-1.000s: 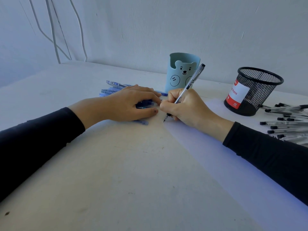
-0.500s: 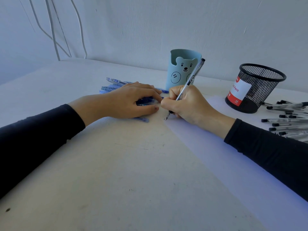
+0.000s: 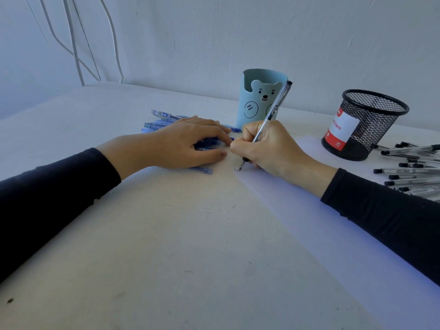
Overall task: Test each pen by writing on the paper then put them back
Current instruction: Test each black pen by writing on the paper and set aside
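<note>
My right hand point(image 3: 271, 146) grips a clear black-tipped pen point(image 3: 276, 108), its tip touching the near-left corner of the white paper point(image 3: 333, 229), where small ink marks show. My left hand point(image 3: 185, 144) rests palm down, fingers loosely bent, on a pile of blue pens point(image 3: 162, 122) left of the paper. Behind the hands stands a light-blue bear cup point(image 3: 257, 101). A black mesh pen holder point(image 3: 366, 125) with a red-and-white label stands at the right.
Several clear black-capped pens point(image 3: 414, 172) lie scattered on the table at the far right. The white wall runs close behind the cup and holder, and white cables point(image 3: 73, 39) hang at the back left. The pale table point(image 3: 154, 246) spreads out in front.
The pen tip has come down onto the paper and small ink marks have appeared at its corner. My left hand has stayed on the blue pens.
</note>
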{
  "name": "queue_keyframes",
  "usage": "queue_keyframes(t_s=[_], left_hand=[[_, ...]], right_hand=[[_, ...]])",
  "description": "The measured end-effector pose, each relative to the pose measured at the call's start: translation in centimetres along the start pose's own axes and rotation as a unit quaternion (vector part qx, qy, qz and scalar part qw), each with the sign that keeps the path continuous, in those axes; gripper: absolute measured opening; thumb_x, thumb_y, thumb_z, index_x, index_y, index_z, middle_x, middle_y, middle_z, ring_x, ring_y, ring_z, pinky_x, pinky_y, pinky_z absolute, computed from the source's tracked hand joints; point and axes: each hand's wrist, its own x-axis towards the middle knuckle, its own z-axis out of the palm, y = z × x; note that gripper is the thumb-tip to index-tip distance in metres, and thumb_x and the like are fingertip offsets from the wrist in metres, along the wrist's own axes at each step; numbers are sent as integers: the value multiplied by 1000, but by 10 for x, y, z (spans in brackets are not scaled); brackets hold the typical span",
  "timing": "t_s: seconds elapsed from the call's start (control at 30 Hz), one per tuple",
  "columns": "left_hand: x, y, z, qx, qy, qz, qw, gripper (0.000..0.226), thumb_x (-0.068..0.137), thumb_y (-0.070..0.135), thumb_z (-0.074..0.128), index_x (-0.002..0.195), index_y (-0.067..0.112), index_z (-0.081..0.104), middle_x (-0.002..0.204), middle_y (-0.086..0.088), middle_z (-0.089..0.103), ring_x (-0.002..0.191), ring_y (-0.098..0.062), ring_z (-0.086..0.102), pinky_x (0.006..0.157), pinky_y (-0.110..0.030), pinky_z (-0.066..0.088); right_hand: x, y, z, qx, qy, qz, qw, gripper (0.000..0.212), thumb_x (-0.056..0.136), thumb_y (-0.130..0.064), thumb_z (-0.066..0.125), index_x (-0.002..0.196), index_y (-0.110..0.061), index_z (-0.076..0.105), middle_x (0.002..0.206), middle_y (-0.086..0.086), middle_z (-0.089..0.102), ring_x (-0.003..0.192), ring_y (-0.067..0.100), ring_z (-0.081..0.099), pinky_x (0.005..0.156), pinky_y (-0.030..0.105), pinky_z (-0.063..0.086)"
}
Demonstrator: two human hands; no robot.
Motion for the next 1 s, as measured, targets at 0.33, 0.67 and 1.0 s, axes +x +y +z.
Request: queue_keyframes(t_s=[0.33, 0.67, 1.0], left_hand=[[0, 0, 0, 3, 3, 2, 1000, 57, 83, 67, 35, 127, 38, 56, 145, 13, 46, 136, -8, 37, 116, -41, 28], [0, -2, 1, 3, -4, -1, 1000, 53, 84, 67, 35, 126, 42, 55, 146, 17, 45, 137, -4, 34, 118, -45, 24], [-2, 3, 1, 2, -2, -13, 1000, 46, 98, 46, 24, 141, 43, 42, 148, 15, 43, 142, -6, 28, 120, -38, 16]], right_hand=[[1, 1, -1, -13, 8, 1, 1000, 49, 80, -8, 67, 48, -18, 32, 38, -13, 31, 39, 3, 33, 44, 4, 27], [0, 0, -1, -14, 27, 20, 999, 43, 83, -16, 62, 49, -17, 37, 47, -1, 42, 48, 10, 40, 48, 19, 35], [6, -47, -45, -36, -12, -6, 999, 31, 104, -41, 38, 115, -18, 56, 45, 2, 55, 42, 17, 48, 46, 22, 41]])
